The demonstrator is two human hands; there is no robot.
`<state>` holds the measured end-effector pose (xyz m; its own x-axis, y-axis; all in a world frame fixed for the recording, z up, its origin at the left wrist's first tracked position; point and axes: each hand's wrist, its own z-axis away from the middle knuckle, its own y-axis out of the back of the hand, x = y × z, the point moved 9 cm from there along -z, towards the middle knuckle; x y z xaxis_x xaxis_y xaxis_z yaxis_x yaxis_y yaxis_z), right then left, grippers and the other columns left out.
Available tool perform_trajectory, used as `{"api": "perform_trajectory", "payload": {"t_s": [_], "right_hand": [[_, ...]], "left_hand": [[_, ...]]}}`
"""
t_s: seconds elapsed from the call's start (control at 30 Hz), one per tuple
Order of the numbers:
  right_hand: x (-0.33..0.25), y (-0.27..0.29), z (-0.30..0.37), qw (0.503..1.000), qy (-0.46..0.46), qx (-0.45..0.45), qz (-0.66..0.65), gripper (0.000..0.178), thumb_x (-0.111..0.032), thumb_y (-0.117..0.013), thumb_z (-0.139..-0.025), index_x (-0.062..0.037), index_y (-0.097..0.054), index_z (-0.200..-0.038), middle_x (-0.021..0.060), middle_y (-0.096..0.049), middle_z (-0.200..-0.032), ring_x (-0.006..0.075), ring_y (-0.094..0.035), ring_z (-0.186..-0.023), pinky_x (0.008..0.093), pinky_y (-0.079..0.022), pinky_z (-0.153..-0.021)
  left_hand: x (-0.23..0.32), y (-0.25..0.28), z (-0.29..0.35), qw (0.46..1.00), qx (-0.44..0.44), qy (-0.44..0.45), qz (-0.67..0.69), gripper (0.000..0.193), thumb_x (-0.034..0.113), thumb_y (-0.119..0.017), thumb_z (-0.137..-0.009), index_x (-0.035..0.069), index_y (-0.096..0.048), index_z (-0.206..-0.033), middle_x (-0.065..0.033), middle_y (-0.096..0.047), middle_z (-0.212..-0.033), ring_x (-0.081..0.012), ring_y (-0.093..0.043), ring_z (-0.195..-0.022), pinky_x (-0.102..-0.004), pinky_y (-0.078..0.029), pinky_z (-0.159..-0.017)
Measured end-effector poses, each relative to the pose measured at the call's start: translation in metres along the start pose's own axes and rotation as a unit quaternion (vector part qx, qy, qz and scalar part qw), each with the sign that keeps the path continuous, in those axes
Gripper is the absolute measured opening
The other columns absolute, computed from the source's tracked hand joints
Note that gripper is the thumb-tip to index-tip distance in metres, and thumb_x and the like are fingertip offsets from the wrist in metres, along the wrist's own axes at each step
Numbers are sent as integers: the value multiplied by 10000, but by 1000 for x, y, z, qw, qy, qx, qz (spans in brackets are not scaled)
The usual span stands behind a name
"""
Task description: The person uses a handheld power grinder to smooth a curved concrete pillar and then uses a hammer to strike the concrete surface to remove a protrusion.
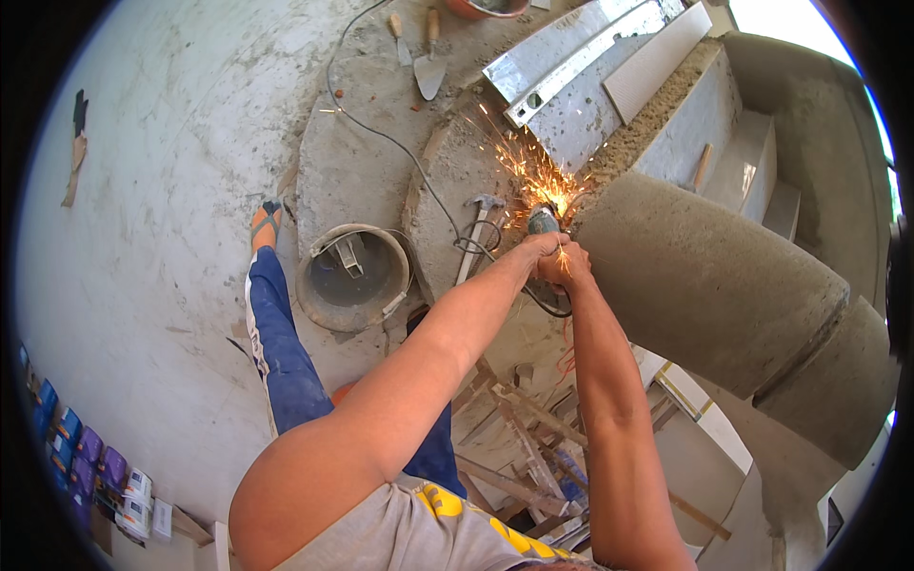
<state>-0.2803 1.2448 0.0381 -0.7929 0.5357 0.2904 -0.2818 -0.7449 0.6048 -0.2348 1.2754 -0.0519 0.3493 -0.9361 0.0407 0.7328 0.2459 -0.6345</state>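
Note:
Both my arms reach forward to an angle grinder (544, 221), its head pointing away from me. My left hand (545, 246) is wrapped round its body, and my right hand (568, 263) grips it close beside the left. A burst of orange sparks (541, 181) sprays up and to the left from the grinder's head, beside the grey stair slab (571, 135). Sparks and glare hide the disc and the exact point of contact. Just left of the grinder, a claw hammer (479, 224) lies on the rough concrete step. The grinder's dark cable (419, 171) loops past it.
A bucket (350, 276) of greyish water stands left of my arms. Two trowels (430, 71) lie farther off. A metal level (581, 59) rests on the slabs. A thick curved concrete wall (705, 276) bounds the right side. Wooden boards (519, 428) are piled below my arms.

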Motion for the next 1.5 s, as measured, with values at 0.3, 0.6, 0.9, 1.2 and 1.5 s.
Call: {"api": "perform_trajectory", "payload": {"t_s": [0.3,0.6,0.9,1.2,1.5], "right_hand": [[-8,5,15,999,-34,2,12,626,-272,-841,-711,47,-681,-1225,200,-731,-1196,280,-765,-994,376,-641,-672],[-9,8,13,998,-4,64,29,577,-301,-892,-662,54,-734,-1089,204,-762,-1091,288,-776,-920,384,-639,-672],[-13,6,17,999,-26,23,23,567,-278,-853,-673,60,-739,-1113,231,-756,-1124,303,-774,-969,412,-617,-857],[-20,3,42,999,10,6,-34,604,-257,-865,-674,75,-707,-1153,263,-743,-1149,372,-738,-1089,466,-600,-887],[-57,29,124,956,172,163,-170,587,-268,-870,-699,89,-619,-1093,279,-727,-1022,371,-735,-989,464,-582,-847]], "left_hand": [[5,10,2,1000,25,-4,-15,426,340,-804,-831,-18,-711,-1042,-193,-743,-1019,-274,-733,-875,-453,-592,-787],[6,9,5,997,64,1,-46,428,343,-810,-827,-17,-714,-1037,-194,-744,-1017,-273,-733,-874,-453,-591,-787],[7,13,9,994,91,1,-68,429,346,-815,-822,-16,-717,-1032,-195,-745,-1015,-273,-734,-873,-453,-591,-787],[13,28,29,988,116,-9,-103,431,348,-821,-818,-16,-721,-1027,-196,-746,-1013,-272,-734,-872,-454,-591,-786],[89,56,135,940,134,-262,-174,621,613,-730,-878,3,-752,-993,-117,-744,-889,-205,-712,-757,-407,-573,-678]]}}
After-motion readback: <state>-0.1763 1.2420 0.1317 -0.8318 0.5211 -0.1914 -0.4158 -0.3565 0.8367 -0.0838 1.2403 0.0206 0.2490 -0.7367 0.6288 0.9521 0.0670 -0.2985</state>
